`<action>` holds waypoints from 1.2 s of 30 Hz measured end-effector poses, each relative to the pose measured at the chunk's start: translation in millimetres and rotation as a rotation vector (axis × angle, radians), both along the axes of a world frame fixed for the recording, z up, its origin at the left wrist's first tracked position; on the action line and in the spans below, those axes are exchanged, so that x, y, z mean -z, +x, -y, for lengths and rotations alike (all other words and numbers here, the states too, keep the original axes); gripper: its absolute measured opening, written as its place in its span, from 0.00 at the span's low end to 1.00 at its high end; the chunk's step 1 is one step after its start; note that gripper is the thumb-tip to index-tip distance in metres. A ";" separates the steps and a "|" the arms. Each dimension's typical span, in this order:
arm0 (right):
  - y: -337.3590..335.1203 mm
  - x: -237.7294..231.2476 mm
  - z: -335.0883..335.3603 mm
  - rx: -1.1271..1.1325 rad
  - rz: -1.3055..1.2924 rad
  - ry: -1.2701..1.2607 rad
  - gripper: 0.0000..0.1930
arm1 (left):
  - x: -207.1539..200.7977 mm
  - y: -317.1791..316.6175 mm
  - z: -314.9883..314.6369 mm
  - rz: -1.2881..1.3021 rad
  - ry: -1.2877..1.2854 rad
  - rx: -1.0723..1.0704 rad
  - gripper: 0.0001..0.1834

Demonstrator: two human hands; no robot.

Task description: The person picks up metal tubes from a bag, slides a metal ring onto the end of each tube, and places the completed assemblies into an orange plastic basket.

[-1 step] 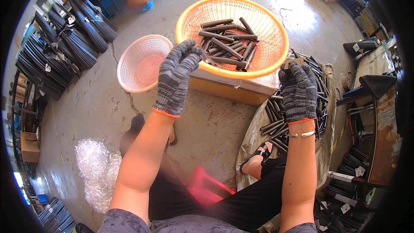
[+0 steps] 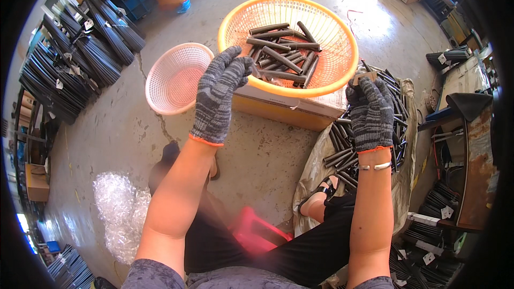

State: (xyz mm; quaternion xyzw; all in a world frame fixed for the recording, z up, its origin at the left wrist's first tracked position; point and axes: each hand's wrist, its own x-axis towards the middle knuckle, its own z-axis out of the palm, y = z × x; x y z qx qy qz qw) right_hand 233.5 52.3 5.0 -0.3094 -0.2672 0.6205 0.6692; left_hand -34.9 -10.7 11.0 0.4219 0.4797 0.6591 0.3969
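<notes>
Orange basket (image 2: 321, 83) takes another dark tube (image 2: 282, 60) just off the released left hand (image 2: 217, 93); right hand (image 2: 370, 112), pinching a small tan piece (image 2: 364, 76), looks due another from the pile (image 2: 348, 155) beneath.

Your left hand (image 2: 218, 93), in a grey knit glove with an orange cuff, hangs just left of centre in the upper half of the frame, fingers loosely spread and empty, its fingertips at the near rim of the orange basket (image 2: 233, 18). That round mesh basket sits at upper centre on a cardboard box and holds a loose heap of short dark tubes (image 2: 281, 53) lying crosswise. Your right hand (image 2: 370, 112), gloved alike, is at centre right, pinching a small tan piece (image 2: 365, 76) above the pile of dark tubes (image 2: 342, 144) beneath it.
</notes>
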 end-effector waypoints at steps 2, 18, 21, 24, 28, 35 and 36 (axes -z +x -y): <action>0.1 0.6 -0.4 0.003 0.000 0.001 0.10 | 1.3 1.3 0.4 0.080 0.098 -0.015 0.22; 3.8 2.8 -5.0 0.024 -0.002 -0.008 0.11 | 3.3 6.6 0.2 -0.019 -0.201 0.048 0.20; 0.1 -2.1 -6.2 0.058 0.002 -0.012 0.10 | -0.8 9.3 0.6 -0.076 -0.234 0.099 0.20; 2.8 -7.9 -12.0 0.071 -0.021 0.036 0.07 | -5.2 17.2 2.2 -0.013 -0.205 0.143 0.18; 20.7 -12.0 -30.6 -0.033 -0.018 0.088 0.04 | 1.6 13.8 -0.2 -0.029 -0.193 0.185 0.17; 104.6 37.2 12.4 -0.004 0.327 0.073 0.04 | 1.4 4.5 10.0 -0.070 -0.263 0.242 0.19; 131.0 63.1 23.9 0.052 0.422 -0.005 0.03 | -0.1 5.7 12.1 -0.060 -0.263 0.239 0.19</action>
